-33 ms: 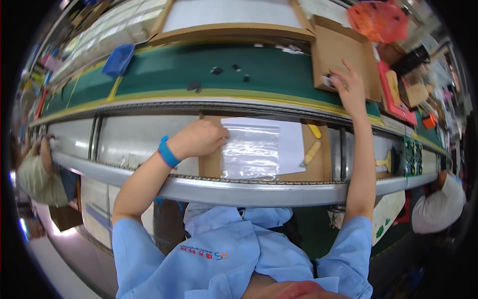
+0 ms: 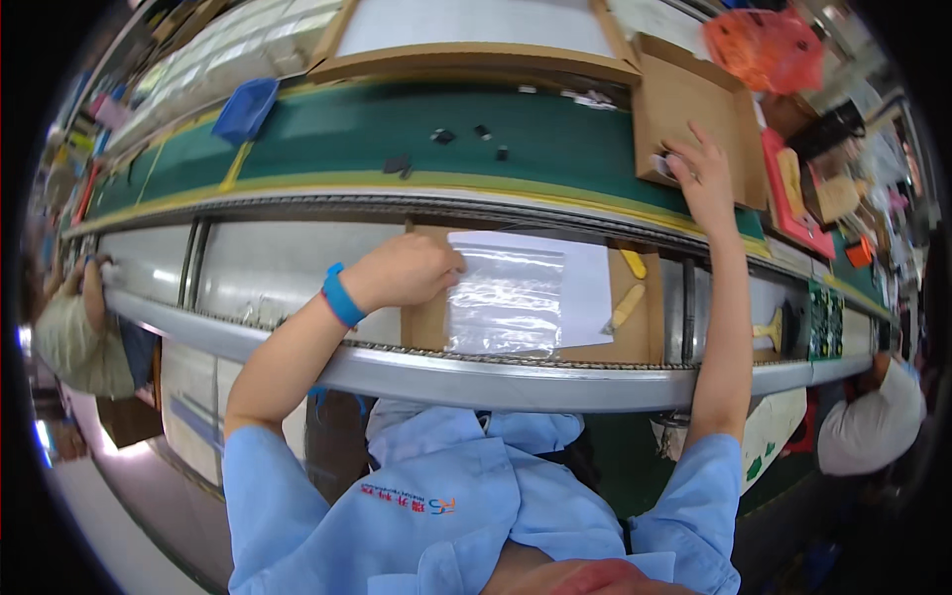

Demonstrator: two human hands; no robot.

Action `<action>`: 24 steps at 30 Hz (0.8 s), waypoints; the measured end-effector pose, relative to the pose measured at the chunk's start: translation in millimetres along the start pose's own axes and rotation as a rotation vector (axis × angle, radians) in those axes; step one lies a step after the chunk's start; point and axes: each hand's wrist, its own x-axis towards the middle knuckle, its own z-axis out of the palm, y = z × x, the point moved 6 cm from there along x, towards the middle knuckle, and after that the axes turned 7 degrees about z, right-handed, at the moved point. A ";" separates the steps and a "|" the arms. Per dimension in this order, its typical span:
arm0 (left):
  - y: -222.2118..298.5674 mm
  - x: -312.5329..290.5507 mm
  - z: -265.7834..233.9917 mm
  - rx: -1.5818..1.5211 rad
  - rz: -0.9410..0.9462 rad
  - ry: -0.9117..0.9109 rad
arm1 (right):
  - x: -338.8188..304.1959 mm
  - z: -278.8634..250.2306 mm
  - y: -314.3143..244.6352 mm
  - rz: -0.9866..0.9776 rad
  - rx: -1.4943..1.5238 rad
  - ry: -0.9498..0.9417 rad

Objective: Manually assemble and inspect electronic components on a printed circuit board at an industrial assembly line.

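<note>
A clear plastic bag (image 2: pixel 506 302) lies flat over a white paper sheet (image 2: pixel 587 288) in a shallow cardboard tray (image 2: pixel 424 322). My left hand (image 2: pixel 415 270), a blue band around its wrist, is closed, with its fingertips at the bag's upper left edge. Farther off to the right, my right hand (image 2: pixel 706 178) reaches over the low side of an open cardboard box (image 2: pixel 684 84). A small black-and-white part (image 2: pixel 662 163) shows at its thumb and fingertips, and one finger is stretched out. The part's exact kind is too small to tell.
Several small black parts (image 2: pixel 443 136) lie on the green belt (image 2: pixel 337 129), near a blue bin (image 2: pixel 245 111). Two yellow-handled tools, one a cutter (image 2: pixel 625 305), rest in the tray's right side. A metal rail (image 2: pixel 476 385) runs in front of me. Co-workers sit at both sides.
The whole scene has shifted slightly to the right in the picture. Both hands keep the same places relative to the bag and the box.
</note>
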 end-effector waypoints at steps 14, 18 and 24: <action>-7.5 -6.7 7.5 -0.020 -0.045 0.003 | 17.0 4.6 -16.4 0.083 -0.172 -0.189; -3.5 -3.1 1.7 -0.013 -0.041 -0.010 | 11.6 -1.0 26.7 0.265 -0.187 -0.070; -3.4 -5.2 1.5 -0.004 -0.008 0.010 | 7.6 -8.2 58.0 0.236 -0.184 0.140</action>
